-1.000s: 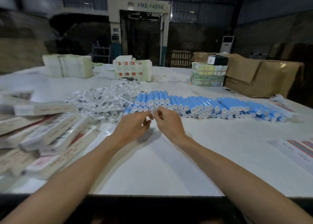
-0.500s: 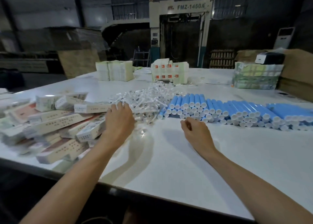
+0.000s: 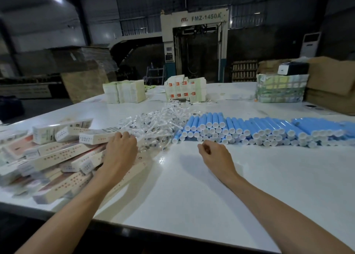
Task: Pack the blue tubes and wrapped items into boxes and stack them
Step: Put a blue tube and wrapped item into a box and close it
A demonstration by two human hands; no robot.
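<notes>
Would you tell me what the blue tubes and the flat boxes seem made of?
The blue tubes: probably plastic, smooth semi-gloss bodies with white caps. The flat boxes: likely printed paperboard, matte cream faces with sharp folded edges.

Left hand (image 3: 121, 150) gripping box (image 3: 96, 137) (top of pile (image 3: 57, 157)), right hand (image 3: 215, 155) curled near blue tubes (image 3: 249, 129)

Blue tubes (image 3: 249, 128) stacked right; wrapped items (image 3: 153, 123) heaped centre; boxes (image 3: 57, 153) piled left, perhaps flat.
</notes>
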